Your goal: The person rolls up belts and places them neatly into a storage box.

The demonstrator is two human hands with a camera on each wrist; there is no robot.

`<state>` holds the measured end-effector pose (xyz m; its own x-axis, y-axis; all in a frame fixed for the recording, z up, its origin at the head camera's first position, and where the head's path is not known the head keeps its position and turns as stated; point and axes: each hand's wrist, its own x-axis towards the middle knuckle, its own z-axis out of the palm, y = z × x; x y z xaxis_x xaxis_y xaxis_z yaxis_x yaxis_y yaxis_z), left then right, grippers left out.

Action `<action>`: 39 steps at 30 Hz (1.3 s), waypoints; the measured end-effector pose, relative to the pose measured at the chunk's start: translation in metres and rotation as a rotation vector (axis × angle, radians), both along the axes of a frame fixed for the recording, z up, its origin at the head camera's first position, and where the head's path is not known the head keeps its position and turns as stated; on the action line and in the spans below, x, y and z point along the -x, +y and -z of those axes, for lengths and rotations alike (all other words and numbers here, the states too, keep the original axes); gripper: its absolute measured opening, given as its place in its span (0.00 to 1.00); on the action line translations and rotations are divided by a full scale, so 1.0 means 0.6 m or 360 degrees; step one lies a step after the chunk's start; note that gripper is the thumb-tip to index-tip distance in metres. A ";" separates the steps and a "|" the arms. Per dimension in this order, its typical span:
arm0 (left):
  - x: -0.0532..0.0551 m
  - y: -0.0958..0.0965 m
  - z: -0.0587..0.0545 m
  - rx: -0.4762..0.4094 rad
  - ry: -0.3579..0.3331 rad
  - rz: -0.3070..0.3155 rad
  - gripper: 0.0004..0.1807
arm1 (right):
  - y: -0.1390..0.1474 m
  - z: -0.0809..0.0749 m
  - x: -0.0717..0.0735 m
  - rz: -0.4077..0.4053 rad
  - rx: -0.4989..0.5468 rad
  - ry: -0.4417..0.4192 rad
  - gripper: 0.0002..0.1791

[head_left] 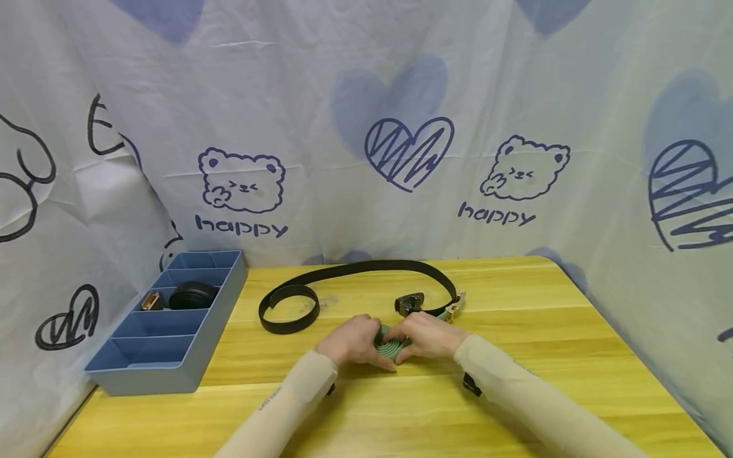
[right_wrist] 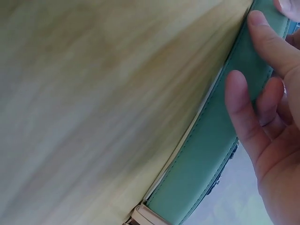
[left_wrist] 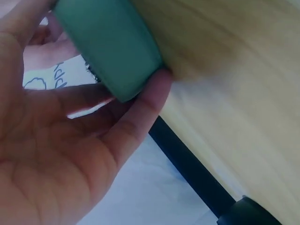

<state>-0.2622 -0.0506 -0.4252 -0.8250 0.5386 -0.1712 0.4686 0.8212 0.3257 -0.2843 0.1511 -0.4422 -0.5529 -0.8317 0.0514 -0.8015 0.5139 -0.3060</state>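
Note:
A green belt [head_left: 389, 348], wound into a flat spiral standing on its edge, sits between the two hands at the middle of the table. My left hand [head_left: 354, 342] curves round the coil's left side, and the left wrist view shows fingers against the outer green strap [left_wrist: 112, 47]. With its thumb and fingers my right hand [head_left: 426, 336] holds the coil from the right. In the right wrist view the belt's unwound stretch [right_wrist: 201, 159] runs past the fingers to a light metal buckle [right_wrist: 145, 215]; the head view shows that buckle right of the right hand.
Behind the hands a black belt [head_left: 366, 268] lies in an arc, its left end loosely looped and its dark buckle [head_left: 409, 304] near the right hand. On the left, a blue divided box [head_left: 206, 340] holds a coiled black belt [head_left: 193, 295] with a gold buckle [head_left: 151, 301]. Printed cloth hangs behind.

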 end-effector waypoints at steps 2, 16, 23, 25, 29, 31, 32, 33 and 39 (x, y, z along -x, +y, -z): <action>-0.001 0.000 0.001 -0.0022 0.0026 -0.0007 0.30 | 0.000 0.000 0.001 -0.0012 0.0014 0.0003 0.25; 0.004 -0.003 0.008 -0.0097 0.0019 0.0011 0.31 | 0.004 0.001 0.000 -0.0004 -0.0006 0.0080 0.25; 0.004 -0.002 0.009 -0.0089 0.0062 0.0013 0.31 | 0.004 0.000 -0.001 0.0012 -0.0031 0.0067 0.26; 0.006 -0.002 0.008 -0.0094 0.0023 0.0041 0.29 | 0.006 -0.001 -0.001 0.0034 -0.0056 0.0063 0.27; 0.008 -0.003 0.005 -0.0096 -0.0030 0.0096 0.26 | 0.006 -0.001 -0.002 0.0029 -0.0049 0.0024 0.27; 0.005 -0.002 0.003 -0.0075 -0.0021 0.0080 0.28 | 0.004 -0.001 -0.003 0.0028 -0.0029 0.0004 0.26; 0.003 0.000 0.003 -0.0062 -0.0006 0.0065 0.29 | 0.003 -0.001 -0.003 0.0024 -0.0021 -0.0001 0.25; 0.001 0.002 0.002 -0.0051 0.0009 0.0042 0.29 | 0.002 -0.001 -0.004 0.0022 -0.0015 -0.0005 0.25; 0.003 0.005 0.005 -0.0044 0.0029 0.0030 0.27 | 0.003 -0.003 -0.006 0.0010 -0.0010 0.0028 0.23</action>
<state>-0.2639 -0.0476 -0.4279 -0.8176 0.5582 -0.1413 0.4897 0.8031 0.3396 -0.2809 0.1527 -0.4402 -0.5573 -0.8285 0.0558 -0.8033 0.5210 -0.2885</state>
